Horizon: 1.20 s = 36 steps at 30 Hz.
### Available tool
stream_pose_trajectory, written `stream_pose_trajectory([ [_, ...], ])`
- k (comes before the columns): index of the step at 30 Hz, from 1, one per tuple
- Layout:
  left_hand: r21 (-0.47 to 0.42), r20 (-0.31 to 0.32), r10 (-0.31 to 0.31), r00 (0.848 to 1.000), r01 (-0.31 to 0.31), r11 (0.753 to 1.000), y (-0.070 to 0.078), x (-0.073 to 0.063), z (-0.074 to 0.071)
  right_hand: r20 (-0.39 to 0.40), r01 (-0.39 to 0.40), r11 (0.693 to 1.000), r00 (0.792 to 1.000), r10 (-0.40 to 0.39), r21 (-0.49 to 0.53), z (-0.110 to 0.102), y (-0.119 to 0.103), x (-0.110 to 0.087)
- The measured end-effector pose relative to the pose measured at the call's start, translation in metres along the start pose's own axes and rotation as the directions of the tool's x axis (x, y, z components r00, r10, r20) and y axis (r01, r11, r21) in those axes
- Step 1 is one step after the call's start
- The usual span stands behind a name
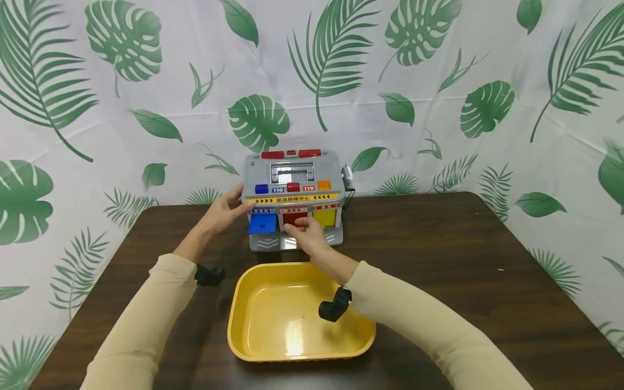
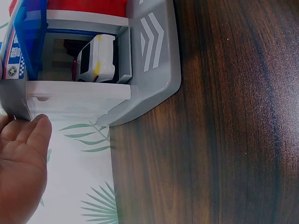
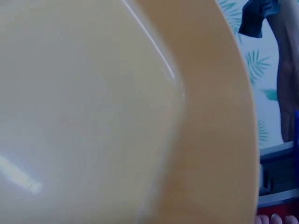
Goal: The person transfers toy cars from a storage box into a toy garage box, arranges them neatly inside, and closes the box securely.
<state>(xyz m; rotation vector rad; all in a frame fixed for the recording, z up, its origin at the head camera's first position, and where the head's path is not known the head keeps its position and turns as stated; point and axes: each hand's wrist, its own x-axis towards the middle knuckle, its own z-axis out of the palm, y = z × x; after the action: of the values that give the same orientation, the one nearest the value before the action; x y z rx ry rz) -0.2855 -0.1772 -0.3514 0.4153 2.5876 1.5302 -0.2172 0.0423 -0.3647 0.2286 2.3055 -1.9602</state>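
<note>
A grey toy rescue-station garage [image 1: 331, 168] stands at the back of the table. My left hand [image 1: 221, 214] touches its upper left edge, fingers mostly straight; the left wrist view has that hand [image 2: 21, 168] against the side. The blue door [image 1: 263, 223] is swung up, and a white toy car [image 2: 102, 58] with yellow marks sits in that bay. At the middle red door [image 1: 294, 216] are the fingertips of my right hand [image 1: 312, 238]; whether they touch it is unclear. Beside it, the yellow door [image 1: 324, 218] is down. Only fingers [image 3: 275, 218] show low in the right wrist view.
A yellow tray [image 1: 233, 319] lies in front of the garage, beneath my right forearm. Its wall [image 3: 210, 116] fills much of the right wrist view. A white handset [image 1: 348, 176] hangs on the garage's right side. Behind the dark wooden table [image 1: 439, 260] is a leaf-print cloth [image 1: 341, 70].
</note>
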Motion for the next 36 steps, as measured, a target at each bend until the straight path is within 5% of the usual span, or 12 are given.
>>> stream_pose_trajectory([
  [15, -0.009, 0.007, 0.001, 1.000, -0.001, 1.000, 0.001, 0.001, -0.001, -0.200, -0.010, 1.000, 0.980, 0.008, -0.007, 0.007, -0.006, -0.014],
  [36, -0.025, 0.005, -0.004, 1.000, 0.004, 1.000, 0.002, -0.002, -0.001, -0.307, -0.110, 0.992, 0.948, 0.087, -0.061, 0.031, -0.002, 0.004],
])
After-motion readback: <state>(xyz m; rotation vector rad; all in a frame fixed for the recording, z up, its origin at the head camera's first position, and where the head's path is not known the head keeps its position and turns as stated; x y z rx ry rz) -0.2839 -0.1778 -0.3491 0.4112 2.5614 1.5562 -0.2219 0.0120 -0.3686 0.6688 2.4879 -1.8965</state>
